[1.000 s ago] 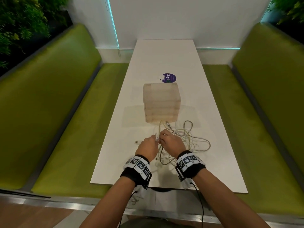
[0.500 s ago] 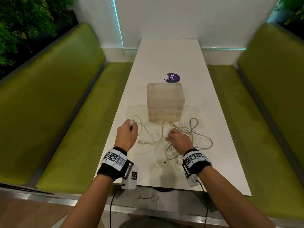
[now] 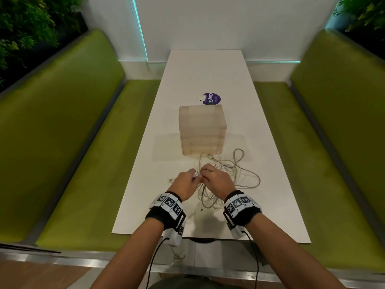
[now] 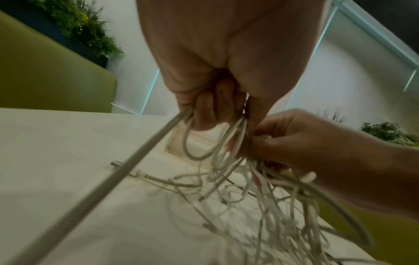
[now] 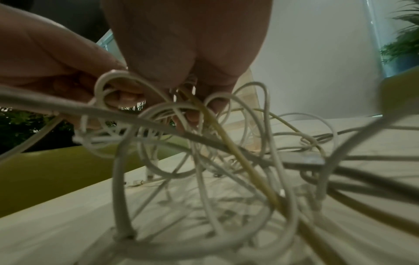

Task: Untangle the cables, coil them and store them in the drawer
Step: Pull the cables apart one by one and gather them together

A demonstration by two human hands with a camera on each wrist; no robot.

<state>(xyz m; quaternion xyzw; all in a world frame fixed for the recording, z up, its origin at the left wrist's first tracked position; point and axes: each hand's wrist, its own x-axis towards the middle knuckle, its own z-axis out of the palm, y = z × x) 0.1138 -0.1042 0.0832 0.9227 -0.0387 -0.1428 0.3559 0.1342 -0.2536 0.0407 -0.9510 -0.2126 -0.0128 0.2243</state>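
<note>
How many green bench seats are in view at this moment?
2. One green bench runs along the left of the white table, the other bench along its right.

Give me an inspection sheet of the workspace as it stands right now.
Surface: white table, long, between two benches.
Job's things: translucent drawer unit at mid-table, drawers shut.
Clutter: purple round sticker beyond the unit.
Hands: left hand and right hand close together, both gripping strands.
Cables: white cable tangle uncoiled in front of the unit; one loose plug to the left.
Surroundings: green benches, plants in the corners, white wall.
</note>
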